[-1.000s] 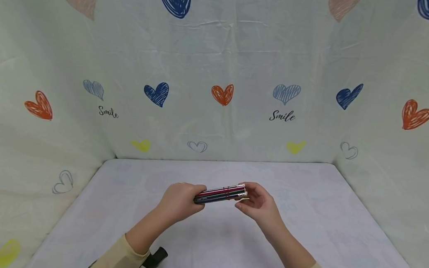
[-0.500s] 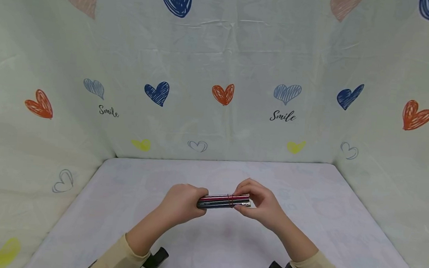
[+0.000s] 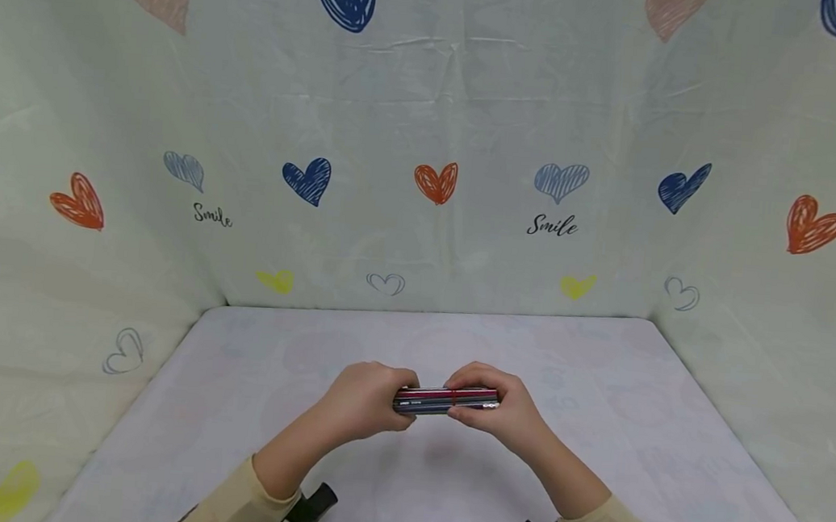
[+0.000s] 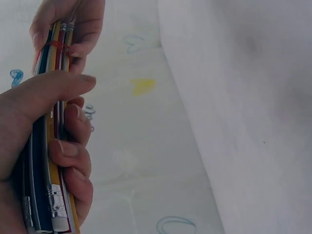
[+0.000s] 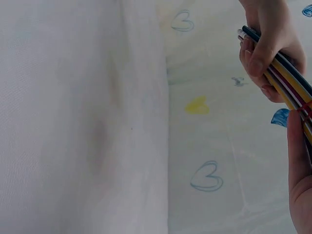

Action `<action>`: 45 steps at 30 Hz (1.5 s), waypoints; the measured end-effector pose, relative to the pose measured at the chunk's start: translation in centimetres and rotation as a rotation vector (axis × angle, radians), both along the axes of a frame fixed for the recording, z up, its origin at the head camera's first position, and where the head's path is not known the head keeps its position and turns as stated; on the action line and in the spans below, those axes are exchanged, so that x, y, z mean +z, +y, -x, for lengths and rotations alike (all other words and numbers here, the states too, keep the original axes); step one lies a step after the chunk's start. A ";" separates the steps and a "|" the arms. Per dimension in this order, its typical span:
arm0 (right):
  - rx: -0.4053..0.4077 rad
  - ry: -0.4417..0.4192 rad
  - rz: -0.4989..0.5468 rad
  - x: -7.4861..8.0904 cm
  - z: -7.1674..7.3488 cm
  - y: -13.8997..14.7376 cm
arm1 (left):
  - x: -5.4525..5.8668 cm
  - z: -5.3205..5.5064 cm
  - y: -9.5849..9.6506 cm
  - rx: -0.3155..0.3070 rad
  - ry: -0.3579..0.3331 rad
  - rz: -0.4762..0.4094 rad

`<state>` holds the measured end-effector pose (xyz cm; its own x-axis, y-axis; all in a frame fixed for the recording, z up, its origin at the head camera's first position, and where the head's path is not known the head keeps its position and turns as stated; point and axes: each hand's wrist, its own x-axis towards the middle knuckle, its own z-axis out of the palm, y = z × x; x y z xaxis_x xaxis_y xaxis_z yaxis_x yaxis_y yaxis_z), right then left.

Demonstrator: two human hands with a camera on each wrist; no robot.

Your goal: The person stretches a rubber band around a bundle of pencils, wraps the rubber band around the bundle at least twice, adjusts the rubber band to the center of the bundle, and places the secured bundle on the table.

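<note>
A bundle of pencils lies level in the air above the table, in yellow, dark blue and dark red. My left hand grips its left end, with thumb and fingers curled round it. At the other end my right hand holds the bundle between thumb and fingers. A red rubber band goes round the pencils near my right fingertips. Metal ferrules and an eraser show at the left-hand end in the left wrist view. My palms hide part of the bundle.
The white-covered table spreads beneath both hands. Behind and beside it hangs a pale curtain printed with hearts and "Smile". Black wrist cameras sit below the forearms.
My right hand has moved from the bundle's right end to hold it round the band. The bundle has shifted slightly right and down and now lies more level. My left hand keeps its grip.
</note>
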<state>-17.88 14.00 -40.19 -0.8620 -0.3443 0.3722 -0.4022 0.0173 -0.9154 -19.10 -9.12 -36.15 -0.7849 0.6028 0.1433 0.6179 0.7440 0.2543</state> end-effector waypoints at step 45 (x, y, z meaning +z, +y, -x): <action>0.044 -0.082 -0.137 0.7 0.3 2.0 | -0.6 0.3 -0.5 0.053 -0.250 -0.152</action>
